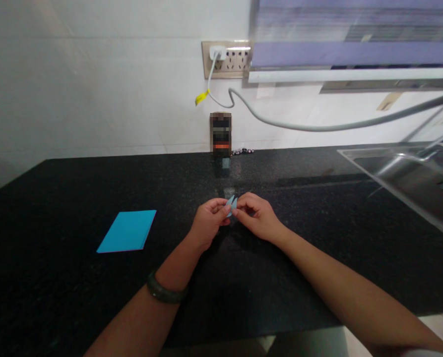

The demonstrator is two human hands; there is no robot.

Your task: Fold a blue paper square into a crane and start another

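Between my two hands is a small piece of folded pale blue paper [231, 204], with two pointed tips sticking up. My left hand [211, 221] pinches it from the left with thumb and fingers, and a dark bangle sits on that wrist. From the right, my right hand [258, 213] grips its other side between thumb and forefinger. The lower part of the folded paper is hidden by my fingertips. A stack of bright blue square paper [127, 231] lies flat to the left of my left hand.
The black countertop [76, 188] meets a white tiled wall. A phone-like upright object [220, 135], blurred out, leans there beside a beaded strand [242, 151]. A grey cable [299, 126] runs from the wall socket [236, 60] rightward. The metal sink [411, 173] is at right.
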